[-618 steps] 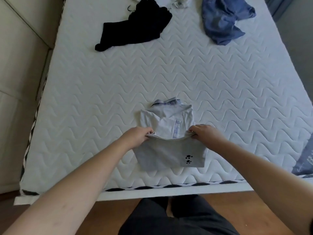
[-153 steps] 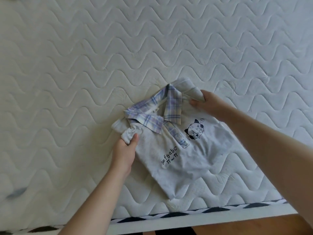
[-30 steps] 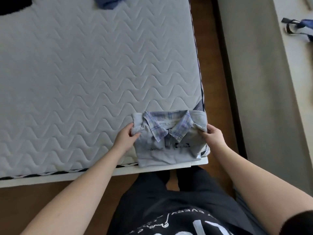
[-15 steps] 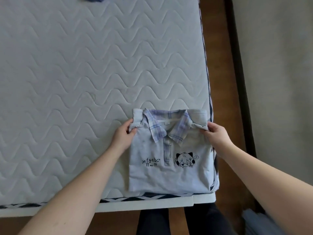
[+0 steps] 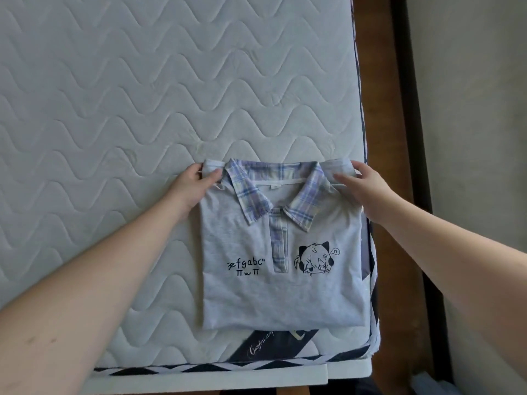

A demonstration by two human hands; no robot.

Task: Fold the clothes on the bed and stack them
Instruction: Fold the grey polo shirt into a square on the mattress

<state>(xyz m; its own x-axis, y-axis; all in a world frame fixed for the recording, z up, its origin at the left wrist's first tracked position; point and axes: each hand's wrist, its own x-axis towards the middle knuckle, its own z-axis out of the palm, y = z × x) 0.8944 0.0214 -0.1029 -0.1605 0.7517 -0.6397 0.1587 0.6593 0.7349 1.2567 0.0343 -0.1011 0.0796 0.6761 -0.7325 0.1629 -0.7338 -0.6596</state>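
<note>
- A folded light grey cotton polo shirt with a blue-and-white plaid collar point(image 5: 281, 252) lies flat, front side up, at the near right corner of the white wave-quilted mattress point(image 5: 142, 95).
- Its right side runs along the mattress's right edge; its hem stops just short of the near edge, partly covering a dark label with script lettering point(image 5: 273, 344).
- The left hand point(image 5: 192, 185) pinches the shirt's folded left shoulder between thumb and fingers.
- The right hand point(image 5: 362, 185) grips the folded right shoulder, fingers curled over the fabric.
- Brown wooden floor point(image 5: 379, 109) borders the mattress's right edge.
</note>
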